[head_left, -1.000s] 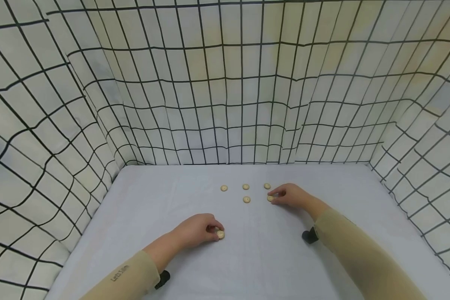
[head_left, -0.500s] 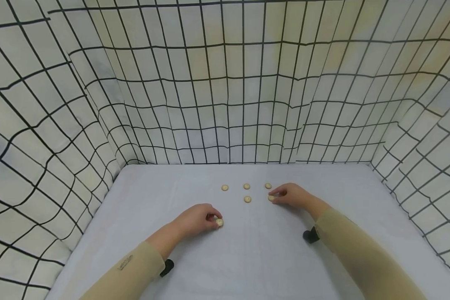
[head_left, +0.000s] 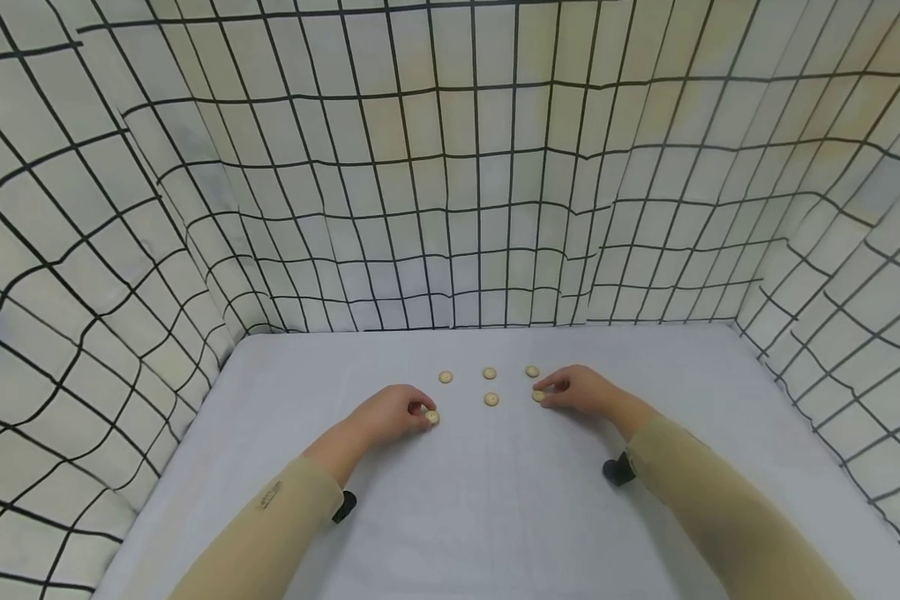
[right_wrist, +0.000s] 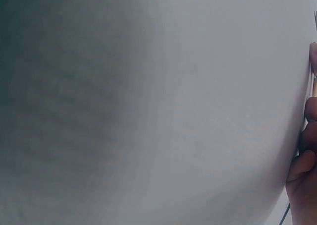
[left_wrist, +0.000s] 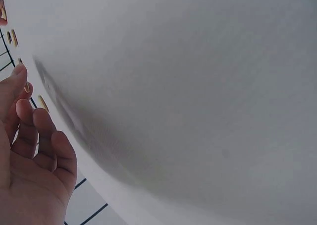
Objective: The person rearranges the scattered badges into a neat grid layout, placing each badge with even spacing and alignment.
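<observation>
My left hand (head_left: 392, 414) pinches a round cream-coloured button (head_left: 433, 417) between thumb and fingertips, low over the white cloth. In the left wrist view, that button's thin edge (left_wrist: 27, 87) shows beside the thumb, with the other fingers loosely bent. Further right, my right hand (head_left: 579, 389) has thumb and finger on opposite sides of another button (head_left: 538, 396) at the cloth. Behind them lie a left button (head_left: 446, 377), a middle one (head_left: 489, 373) and a right one (head_left: 532, 372) in a row. A front button (head_left: 491, 399) lies just nearer than the middle one.
A white cloth (head_left: 487, 500) covers the table under both arms. Walls of white sheeting with black netting (head_left: 465, 183) rise at the back and both sides. A black wrist camera (head_left: 618, 470) sticks out below the right sleeve, another camera (head_left: 344, 506) below the left.
My left hand has moved away from me across the cloth with its button, up toward the row. The right hand has stayed at its button.
</observation>
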`<state>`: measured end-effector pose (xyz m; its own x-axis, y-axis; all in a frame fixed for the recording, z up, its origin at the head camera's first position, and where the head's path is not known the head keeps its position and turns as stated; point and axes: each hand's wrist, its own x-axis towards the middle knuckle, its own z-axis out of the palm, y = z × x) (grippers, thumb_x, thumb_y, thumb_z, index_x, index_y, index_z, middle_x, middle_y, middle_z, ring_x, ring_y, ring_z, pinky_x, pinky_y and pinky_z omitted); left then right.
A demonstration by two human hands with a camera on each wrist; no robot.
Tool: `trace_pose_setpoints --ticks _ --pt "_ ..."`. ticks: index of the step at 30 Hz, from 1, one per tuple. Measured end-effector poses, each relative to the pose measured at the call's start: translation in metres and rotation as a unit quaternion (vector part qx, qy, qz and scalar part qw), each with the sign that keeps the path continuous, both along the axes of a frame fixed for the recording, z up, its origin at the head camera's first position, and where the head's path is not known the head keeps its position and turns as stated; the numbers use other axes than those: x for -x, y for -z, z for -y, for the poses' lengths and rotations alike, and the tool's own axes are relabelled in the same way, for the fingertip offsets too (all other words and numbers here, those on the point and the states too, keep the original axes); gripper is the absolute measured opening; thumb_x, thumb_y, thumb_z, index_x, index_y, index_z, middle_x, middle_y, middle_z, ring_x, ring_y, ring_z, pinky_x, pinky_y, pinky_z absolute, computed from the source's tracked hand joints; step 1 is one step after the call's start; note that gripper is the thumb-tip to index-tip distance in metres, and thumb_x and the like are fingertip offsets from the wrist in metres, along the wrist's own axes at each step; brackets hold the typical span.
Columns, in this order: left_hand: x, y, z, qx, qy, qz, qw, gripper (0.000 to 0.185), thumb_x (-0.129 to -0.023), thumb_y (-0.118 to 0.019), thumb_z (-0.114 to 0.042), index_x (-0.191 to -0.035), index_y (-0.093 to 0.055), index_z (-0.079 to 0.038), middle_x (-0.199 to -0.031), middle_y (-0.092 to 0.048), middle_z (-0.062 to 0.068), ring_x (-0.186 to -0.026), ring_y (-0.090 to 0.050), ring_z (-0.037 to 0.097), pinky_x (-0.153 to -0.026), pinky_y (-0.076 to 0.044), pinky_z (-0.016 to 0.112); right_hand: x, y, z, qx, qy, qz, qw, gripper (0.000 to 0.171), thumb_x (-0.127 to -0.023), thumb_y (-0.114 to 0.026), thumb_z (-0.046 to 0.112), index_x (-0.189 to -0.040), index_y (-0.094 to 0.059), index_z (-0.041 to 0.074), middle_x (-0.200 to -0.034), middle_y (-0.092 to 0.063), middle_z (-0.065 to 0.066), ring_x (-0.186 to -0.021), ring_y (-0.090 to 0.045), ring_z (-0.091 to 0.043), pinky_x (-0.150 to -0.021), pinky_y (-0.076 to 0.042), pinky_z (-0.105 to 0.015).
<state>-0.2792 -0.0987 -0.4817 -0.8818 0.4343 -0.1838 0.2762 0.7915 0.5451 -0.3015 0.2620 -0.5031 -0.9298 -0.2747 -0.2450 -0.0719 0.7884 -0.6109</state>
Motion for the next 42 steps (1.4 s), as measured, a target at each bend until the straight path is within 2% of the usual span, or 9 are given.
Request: trace_pose_setpoints --ticks 10,16,24,29,36,42 --pt "0.023 0.002 -0.008 -0.007 -0.027 0.030 0.9992 0.022 -0.088 -0.075 -0.020 -0.110 -0.074 -0.017 -0.087 -0.056 -0.001 -0.084 -0.051 0.015 -0.076 -0.041 0.033 0.001 -0.001 -0.001 0.006 -0.001 0.002 1.000 0.031 -0.086 -0.078 0.030 -0.116 -0.075 0.025 -0.121 -0.066 -0.001 -0.104 -0.056 -0.019 -0.094 -0.045 -0.044" --pt "0.028 0.004 -0.013 -0.004 -0.025 0.030 0.9992 0.023 -0.088 -0.075 -0.021 -0.111 -0.074 -0.016 -0.088 -0.056 -0.001 -0.083 -0.051 0.015 -0.075 -0.041 0.033 0.000 -0.001 0.000 0.009 0.002 0.004 1.000 0.031 -0.085 -0.079 0.030 -0.116 -0.075 0.025 -0.121 -0.066 -0.001 -0.104 -0.056 -0.019 -0.094 -0.045 -0.043" --pt "0.035 0.012 -0.016 0.014 -0.038 0.034 0.9986 0.023 -0.088 -0.076 -0.025 -0.112 -0.075 -0.024 -0.091 -0.057 -0.002 -0.084 -0.050 0.016 -0.076 -0.041 0.034 0.001 -0.001 -0.001 0.009 0.007 0.008 1.000 0.031 -0.085 -0.079 0.029 -0.115 -0.075 0.025 -0.118 -0.066 -0.001 -0.102 -0.055 -0.020 -0.093 -0.045 -0.043" --pt "0.037 0.014 -0.016 0.015 -0.043 0.036 0.9983 0.024 -0.089 -0.076 -0.025 -0.112 -0.075 -0.026 -0.093 -0.057 -0.002 -0.088 -0.049 0.017 -0.079 -0.041 0.036 0.001 -0.001 -0.001 0.008 0.006 0.006 1.000 0.032 -0.085 -0.079 0.029 -0.116 -0.075 0.023 -0.118 -0.066 -0.001 -0.101 -0.055 -0.020 -0.091 -0.046 -0.043" --pt "0.034 0.010 -0.015 0.012 -0.037 0.034 0.9987 0.026 -0.089 -0.075 -0.025 -0.115 -0.075 -0.025 -0.094 -0.057 -0.001 -0.089 -0.050 0.017 -0.081 -0.041 0.037 0.000 -0.001 0.000 0.008 0.012 0.013 1.000 0.032 -0.085 -0.079 0.030 -0.117 -0.074 0.027 -0.120 -0.065 0.001 -0.102 -0.054 -0.019 -0.094 -0.045 -0.042" --pt "0.033 0.008 -0.014 0.006 -0.034 0.031 0.9989 0.027 -0.089 -0.076 -0.024 -0.116 -0.074 -0.024 -0.094 -0.057 -0.001 -0.088 -0.050 0.017 -0.080 -0.041 0.037 0.001 -0.001 -0.002 0.014 0.007 0.016 1.000 0.034 -0.085 -0.079 0.031 -0.119 -0.074 0.027 -0.116 -0.064 0.000 -0.100 -0.052 -0.020 -0.089 -0.044 -0.040"
